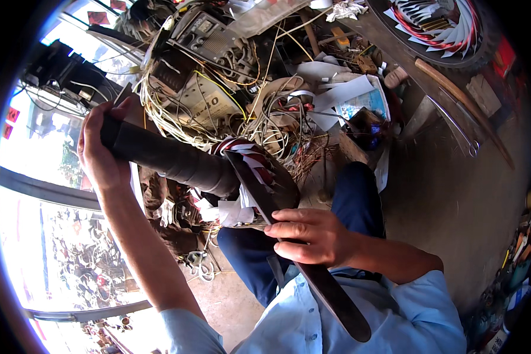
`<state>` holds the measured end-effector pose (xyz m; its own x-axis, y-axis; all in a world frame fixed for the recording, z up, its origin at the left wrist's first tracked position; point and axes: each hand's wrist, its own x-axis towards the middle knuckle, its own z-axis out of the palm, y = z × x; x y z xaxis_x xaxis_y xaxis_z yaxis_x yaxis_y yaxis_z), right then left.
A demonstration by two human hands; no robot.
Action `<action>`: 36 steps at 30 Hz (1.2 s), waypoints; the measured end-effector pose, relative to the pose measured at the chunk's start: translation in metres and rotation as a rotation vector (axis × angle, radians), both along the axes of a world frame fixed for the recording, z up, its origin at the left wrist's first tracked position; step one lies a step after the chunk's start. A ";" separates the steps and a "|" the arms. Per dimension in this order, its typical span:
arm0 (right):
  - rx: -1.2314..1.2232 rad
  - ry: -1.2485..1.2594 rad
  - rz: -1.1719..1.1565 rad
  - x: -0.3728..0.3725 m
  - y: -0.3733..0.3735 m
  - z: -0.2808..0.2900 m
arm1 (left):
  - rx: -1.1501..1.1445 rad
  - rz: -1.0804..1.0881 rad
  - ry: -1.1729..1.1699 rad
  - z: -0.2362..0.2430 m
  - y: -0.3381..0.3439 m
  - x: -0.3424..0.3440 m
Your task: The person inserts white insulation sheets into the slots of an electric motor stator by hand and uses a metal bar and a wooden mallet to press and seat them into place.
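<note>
As I see it from my remote post, both grips are full beside a red-and-white wound coil ring.
Left grip: fingers curled round the upper end of a thick black cylinder, which slants down to the ring. Right grip: closed on a long, dark flat bar, thumb hidden. Ring lies just ahead of the knees; bar's far end overlaps it, contact I cannot tell.

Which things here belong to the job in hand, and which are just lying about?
Apparently in the job:
dark cylinder, in the left hand
dark bar, in the right hand
red-and-white coil, by the bar's upper end

Apparently lying about:
wooden stick
metal rod
cables
grey box
</note>
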<state>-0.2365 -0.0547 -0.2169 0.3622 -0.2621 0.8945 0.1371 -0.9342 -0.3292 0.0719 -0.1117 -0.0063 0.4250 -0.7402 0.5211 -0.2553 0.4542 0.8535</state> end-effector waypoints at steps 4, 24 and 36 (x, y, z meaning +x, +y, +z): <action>0.150 -0.103 0.130 -0.007 -0.027 0.008 | 0.029 -0.006 -0.024 0.000 0.000 0.017; 0.158 0.226 0.105 0.043 -0.102 0.128 | 0.002 0.033 0.058 0.005 -0.007 0.000; 0.272 0.142 0.230 0.045 -0.116 0.105 | 0.004 -0.061 0.004 0.000 0.002 0.000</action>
<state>-0.1918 -0.1708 -0.1122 0.5546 -0.3805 0.7401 0.2681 -0.7602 -0.5918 0.0724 -0.1096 -0.0067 0.3810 -0.7669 0.5164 -0.2241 0.4652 0.8563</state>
